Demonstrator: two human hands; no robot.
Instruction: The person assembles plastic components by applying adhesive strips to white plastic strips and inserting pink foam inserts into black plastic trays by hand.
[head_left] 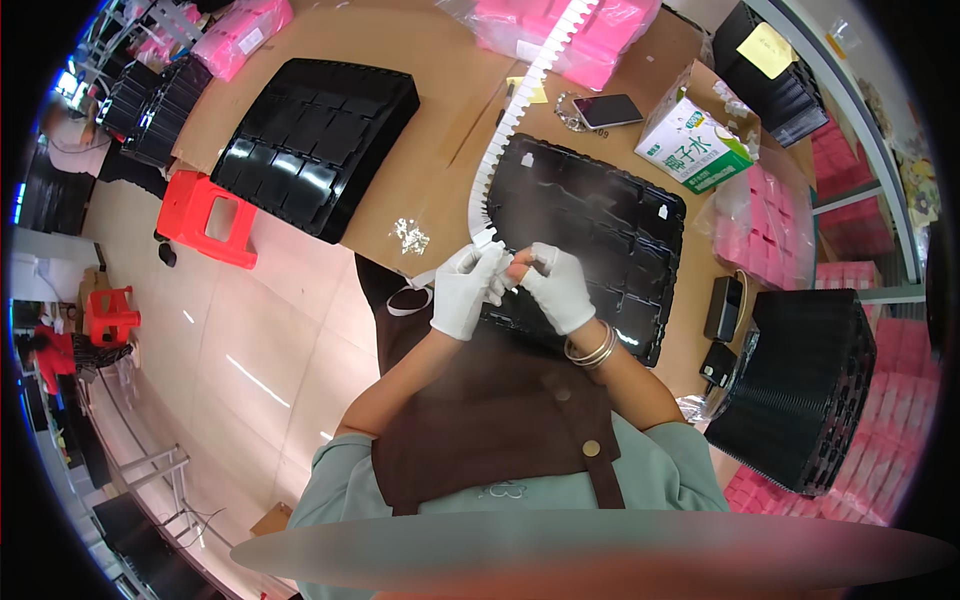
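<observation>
White strip [520, 110] pinched by both gloved hands, left [463, 292] and right [558, 287], above black tray [600, 215]. Carton [695, 135], phone [607, 110], tray stack [800, 390] crowd the right. Bare cardboard opens left of the tray.

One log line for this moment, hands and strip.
left hand: pinching white strip end | right hand: at same end | black tray: beneath hands

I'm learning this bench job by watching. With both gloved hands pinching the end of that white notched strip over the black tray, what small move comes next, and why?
Probably detach one small piece from the white strip: the left hand and right hand pinch its near end together over the black tray, where small white pieces already sit.
</observation>
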